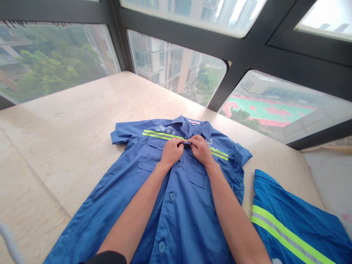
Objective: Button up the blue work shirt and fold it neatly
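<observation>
A blue short-sleeved work shirt (132,187) lies front up on the stone ledge, its collar toward the windows. A yellow-green and grey reflective stripe crosses its chest, with white lettering above. My left hand (172,149) and my right hand (202,148) meet at the front placket, just below the collar. Both pinch the placket edge between thumb and fingers and lift it slightly. Whatever button sits between the fingertips is hidden. Further down the placket, several buttons such as a blue button (172,196) lie in their holes.
A second blue garment (299,216) with reflective stripes lies folded at the right. Dark window frames (176,22) border the pale stone ledge (68,110) at the back. A blurred white-grey object (10,244) shows at the lower left edge.
</observation>
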`<state>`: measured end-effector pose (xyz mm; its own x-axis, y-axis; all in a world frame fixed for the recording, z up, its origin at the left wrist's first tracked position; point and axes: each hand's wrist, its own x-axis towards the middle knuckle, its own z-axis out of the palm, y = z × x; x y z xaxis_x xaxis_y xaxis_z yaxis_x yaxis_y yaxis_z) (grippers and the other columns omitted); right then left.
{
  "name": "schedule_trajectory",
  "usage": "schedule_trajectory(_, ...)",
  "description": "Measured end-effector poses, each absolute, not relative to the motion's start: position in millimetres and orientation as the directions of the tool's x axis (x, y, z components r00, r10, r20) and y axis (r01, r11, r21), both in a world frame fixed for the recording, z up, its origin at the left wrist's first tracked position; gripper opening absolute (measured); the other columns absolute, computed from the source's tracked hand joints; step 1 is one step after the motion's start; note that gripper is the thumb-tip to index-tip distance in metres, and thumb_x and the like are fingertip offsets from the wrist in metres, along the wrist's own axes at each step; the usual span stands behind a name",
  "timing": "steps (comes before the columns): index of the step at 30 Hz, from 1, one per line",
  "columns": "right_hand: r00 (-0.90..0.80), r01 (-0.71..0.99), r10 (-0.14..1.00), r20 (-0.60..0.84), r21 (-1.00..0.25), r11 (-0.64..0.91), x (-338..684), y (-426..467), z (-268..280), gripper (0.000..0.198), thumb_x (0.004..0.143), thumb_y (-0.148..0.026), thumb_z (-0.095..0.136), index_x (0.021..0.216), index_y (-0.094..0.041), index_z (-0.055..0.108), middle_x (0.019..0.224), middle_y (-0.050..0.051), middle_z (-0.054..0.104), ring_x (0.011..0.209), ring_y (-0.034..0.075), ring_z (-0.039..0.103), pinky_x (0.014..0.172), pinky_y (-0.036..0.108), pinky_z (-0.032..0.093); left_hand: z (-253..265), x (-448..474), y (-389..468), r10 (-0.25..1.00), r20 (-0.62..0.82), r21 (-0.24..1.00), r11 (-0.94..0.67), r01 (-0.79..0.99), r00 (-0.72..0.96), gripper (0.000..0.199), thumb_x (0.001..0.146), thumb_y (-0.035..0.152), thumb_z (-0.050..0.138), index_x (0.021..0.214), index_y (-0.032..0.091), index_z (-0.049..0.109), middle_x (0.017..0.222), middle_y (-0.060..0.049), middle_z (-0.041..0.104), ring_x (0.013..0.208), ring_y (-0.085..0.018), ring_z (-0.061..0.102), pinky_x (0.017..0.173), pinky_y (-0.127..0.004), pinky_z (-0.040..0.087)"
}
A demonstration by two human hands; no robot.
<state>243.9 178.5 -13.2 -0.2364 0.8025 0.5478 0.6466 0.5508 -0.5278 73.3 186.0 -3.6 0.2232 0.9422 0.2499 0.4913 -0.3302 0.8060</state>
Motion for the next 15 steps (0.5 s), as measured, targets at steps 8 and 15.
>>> schedule_trajectory(8,-0.111,0.627,0.819,0.563,-0.600,0.498,244.9,178.1,-13.1,0.020,0.088,-0.020,0.057,0.107,-0.019,0.062,0.107,0.008,0.059,0.073,0.015,0.057,0.075,0.032,0.054,-2.5,77.9,180.8,0.919,0.339,0.672,-0.386,0.632,0.200,0.019,0.086,0.011,0.055,0.098,0.014,0.070,0.098,-0.008,0.069,0.097,-0.023,0.062,0.091,-0.035,0.049)
schedule_trajectory(15,0.130,0.739,0.783,0.608,-0.586,0.332,253.9,183.4,-24.5,0.039,0.086,-0.019,0.052,0.125,-0.015,0.052,0.122,0.015,0.052,0.087,0.020,0.059,0.089,0.040,0.053,-6.0,75.0,184.0,0.875,0.437,0.628,-0.463,0.625,0.208,0.029,0.089,0.010,0.055,0.113,0.015,0.070,0.104,-0.009,0.065,0.097,-0.022,0.059,0.092,-0.034,0.048)
